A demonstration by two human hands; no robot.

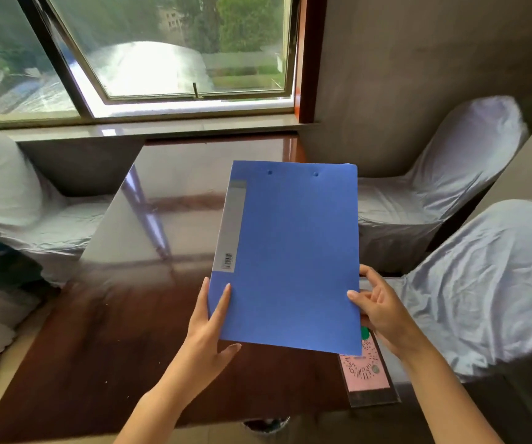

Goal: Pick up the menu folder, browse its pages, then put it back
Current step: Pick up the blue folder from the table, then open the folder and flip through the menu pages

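I saw a shiny brown table (123, 315) by the window. A pink card (367, 370) in a clear stand sat near its right edge.

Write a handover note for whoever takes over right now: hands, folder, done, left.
Left hand: gripping the blue menu folder at its lower left edge.
Right hand: fingers at the folder's right edge, thumb on the cover.
Folder: closed, held above the glossy table, partly covering a pink QR-code card.
Done: folder is in hand.
Left: can't tell whether pages were browsed; folder must still go back on the table.
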